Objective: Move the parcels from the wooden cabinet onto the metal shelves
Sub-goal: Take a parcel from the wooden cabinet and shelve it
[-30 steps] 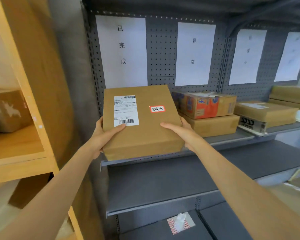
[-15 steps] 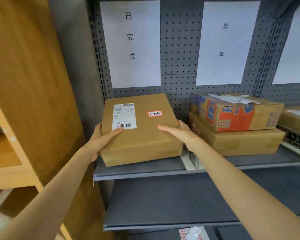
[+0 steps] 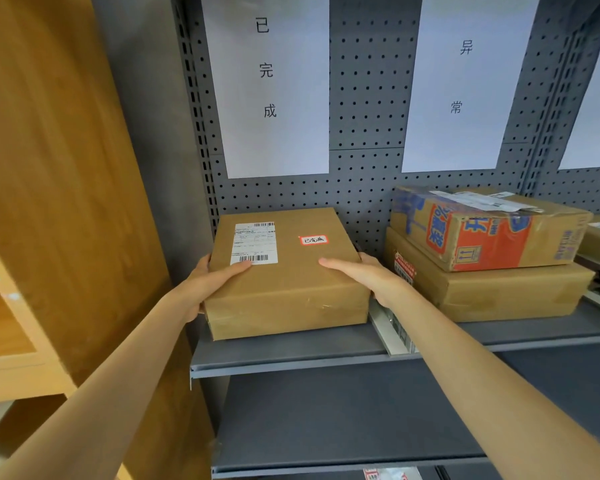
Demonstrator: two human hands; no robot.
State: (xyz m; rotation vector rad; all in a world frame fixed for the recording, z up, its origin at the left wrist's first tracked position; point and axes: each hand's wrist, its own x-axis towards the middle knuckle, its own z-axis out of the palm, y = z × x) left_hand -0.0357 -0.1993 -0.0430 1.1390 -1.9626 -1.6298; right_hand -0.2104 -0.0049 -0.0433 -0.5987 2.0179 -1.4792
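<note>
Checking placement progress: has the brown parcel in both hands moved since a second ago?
Yes. The parcel has gone down and inward onto the metal shelf; earlier it overhung the shelf's front edge.

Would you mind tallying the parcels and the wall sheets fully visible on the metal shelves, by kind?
Plain brown parcels: 2, one held, one bottom of the stack
Printed orange-and-blue parcel: 1
White wall sheets: 2
Total: 5

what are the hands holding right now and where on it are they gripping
Both hands hold the brown parcel by its near corners: left hand round its left side, right hand round its right, thumbs lying on top. Its base looks to rest on the metal shelf.
</note>
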